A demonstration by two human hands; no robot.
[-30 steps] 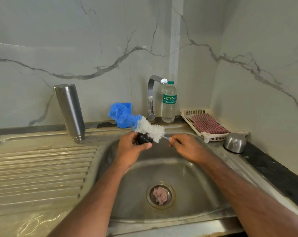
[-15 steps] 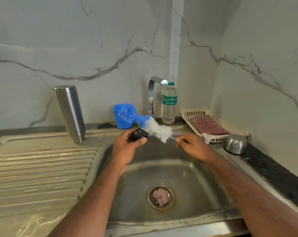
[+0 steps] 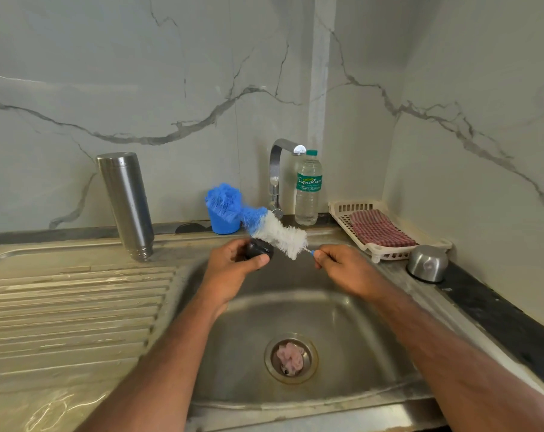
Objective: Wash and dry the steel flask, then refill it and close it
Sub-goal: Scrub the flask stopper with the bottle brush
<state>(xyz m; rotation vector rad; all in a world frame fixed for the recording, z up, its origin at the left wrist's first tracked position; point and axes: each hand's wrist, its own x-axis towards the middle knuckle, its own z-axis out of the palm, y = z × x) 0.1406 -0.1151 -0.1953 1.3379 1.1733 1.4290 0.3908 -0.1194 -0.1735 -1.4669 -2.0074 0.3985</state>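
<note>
Holding a small black flask stopper (image 3: 259, 249) over the sink basin (image 3: 342, 310), your left hand (image 3: 233, 269) curls its fingers and thumb round it, thumb laid across the near side; your right hand (image 3: 342, 266) pinches the thin blue handle end of a bottle brush (image 3: 278, 233) between thumb and fingertips; both grasps look firm, neither hand slack. The brush's long axis runs from your right hand up and to the left, white bristles nearest the grip, blue bristles at the far tip by a blue cup (image 3: 224, 218); its white bristles lie just above and behind the stopper, close to it, though contact cannot be made out. The stopper sits left of your right hand's pinch, so the scrubbing stroke, as I judge it, runs along that slanted axis across the stopper. The steel flask (image 3: 127, 204) stands mouth down on the draining board (image 3: 71, 307), leaning slightly, well to the left of both hands; your left hand is the nearer to it. A steel cap (image 3: 426, 263) rests upside down on the counter to the right, beside a cream tray (image 3: 389, 254) holding a checked cloth (image 3: 380, 229); a plastic water bottle (image 3: 308, 188) stands next to the tap (image 3: 278, 173) behind the basin. Both forearms reach forward, wrists roughly level above the basin.
</note>
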